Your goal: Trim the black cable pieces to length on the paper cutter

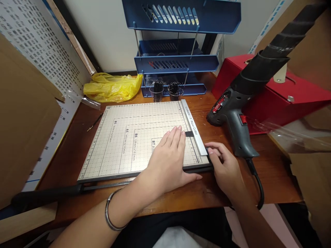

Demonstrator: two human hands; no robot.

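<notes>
My left hand (169,155) lies flat on the cream gridded board of a paper cutter (103,148), its fingers stretched out and the thumb apart. Just beyond its fingertips is a small bundle of thin black strips (189,133), side by side, running up to the metal guard strip (193,129) on the board's right edge. My right hand (226,168) is curled at the cutter's near right corner, fingers closed around a dark part there that is mostly hidden. The cutter's long black handle and blade arm (49,193) stretch along the near side to the left.
A grey and black heat gun (232,113) stands to the right, before a red box (274,89). Behind the cutter are two clear cups (156,93) of black pieces, a blue tiered rack (176,63) and a yellow plastic bag (113,88). Cardboard (23,113) borders the left.
</notes>
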